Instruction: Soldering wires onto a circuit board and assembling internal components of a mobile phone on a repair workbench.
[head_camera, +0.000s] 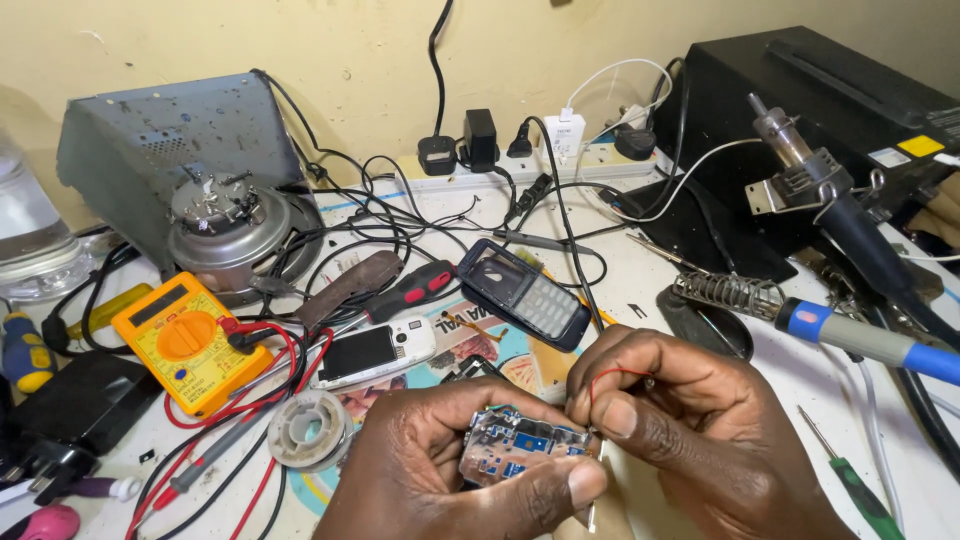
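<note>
My left hand (440, 470) grips a small phone circuit board (515, 442) with metal shields and blue parts, low in the middle of the view. My right hand (680, 420) pinches a thin red wire (612, 373) that loops above the board's right end. Just beyond my hands lie a dark blue phone front cover with a keypad (522, 292) and a white phone (373, 352), screen up. A screwdriver with a red and black handle (412, 290) lies behind the white phone.
An orange multimeter (182, 340) with red and black leads sits at left, by a solder spool (310, 428). A blue-handled soldering iron (860, 338) rests in its coil stand at right, a hot-air wand (830, 200) behind it. Cables and a power strip (520, 165) line the wall.
</note>
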